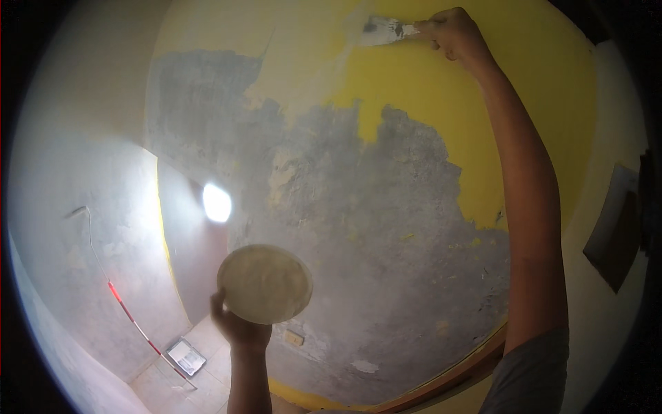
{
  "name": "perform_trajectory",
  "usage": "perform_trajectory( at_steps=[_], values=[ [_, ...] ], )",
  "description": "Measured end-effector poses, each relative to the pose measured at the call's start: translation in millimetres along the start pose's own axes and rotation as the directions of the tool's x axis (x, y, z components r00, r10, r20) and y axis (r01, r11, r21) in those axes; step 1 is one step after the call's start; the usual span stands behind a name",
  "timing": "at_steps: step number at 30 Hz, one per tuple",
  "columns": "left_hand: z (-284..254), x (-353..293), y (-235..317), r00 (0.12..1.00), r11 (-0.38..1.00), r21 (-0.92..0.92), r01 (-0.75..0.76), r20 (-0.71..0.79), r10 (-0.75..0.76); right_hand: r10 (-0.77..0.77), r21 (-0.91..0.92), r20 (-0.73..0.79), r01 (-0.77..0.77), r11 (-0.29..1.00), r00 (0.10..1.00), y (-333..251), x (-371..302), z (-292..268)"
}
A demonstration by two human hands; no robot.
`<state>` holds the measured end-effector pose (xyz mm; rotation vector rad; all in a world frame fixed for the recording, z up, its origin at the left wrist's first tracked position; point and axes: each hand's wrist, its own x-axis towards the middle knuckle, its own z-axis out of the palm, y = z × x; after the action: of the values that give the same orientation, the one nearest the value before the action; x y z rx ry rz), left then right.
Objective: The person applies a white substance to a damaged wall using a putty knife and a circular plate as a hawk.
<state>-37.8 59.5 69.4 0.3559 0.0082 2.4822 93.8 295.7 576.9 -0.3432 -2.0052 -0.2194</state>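
Note:
My right hand (455, 33) is raised high and closed round the handle of a putty knife (387, 31). The knife's wide blade, smeared with pale filler, lies against the upper part of the wall (358, 200), where yellow paint borders a whitish patch. Below that, the wall is bare and grey with ragged paint edges. Lower down, my left hand (240, 324) grips a round, shallow container (266, 284) by its side. The container is tilted toward me, and a beige, creamy material shows in it.
A paint roller on a red-and-white pole (131, 317) leans on the left wall, beside a paint tray (186, 356) on the tiled floor. A wall outlet (294, 337) sits low on the grey wall. Wooden trim (448, 378) runs along the lower right. A dark panel (614, 231) hangs far right.

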Motion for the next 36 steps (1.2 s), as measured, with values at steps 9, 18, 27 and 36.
perform_trajectory(
  at_steps=[9, 18, 27, 36],
  values=[
    [-4.0, -0.5, 15.3, 0.998, 0.999, 0.034, -0.017, 0.063, 0.015, 0.077, 0.136, -0.092, -0.064, 0.989, 0.993, -60.1, -18.9, -3.7],
    [-13.5, 4.6, -1.1, 0.998, 0.998, 0.036, 0.049, 0.045, -0.050, -0.012, 0.013, 0.139, 0.010, 1.000, 0.990, 0.6, 18.8, 22.3],
    [-16.3, -6.0, 28.8, 0.999, 0.999, -0.011, -0.030, -0.021, 0.030, -0.022, -0.220, -0.019, 0.017, 0.975, 1.000, -80.6, -9.3, -35.1],
    [-15.0, -3.0, 18.6, 1.000, 1.000, 0.011, 0.005, -0.017, -0.005, -0.149, -0.025, -0.141, 0.147, 0.989, 0.979, -40.4, 0.1, 53.6]
  ],
)
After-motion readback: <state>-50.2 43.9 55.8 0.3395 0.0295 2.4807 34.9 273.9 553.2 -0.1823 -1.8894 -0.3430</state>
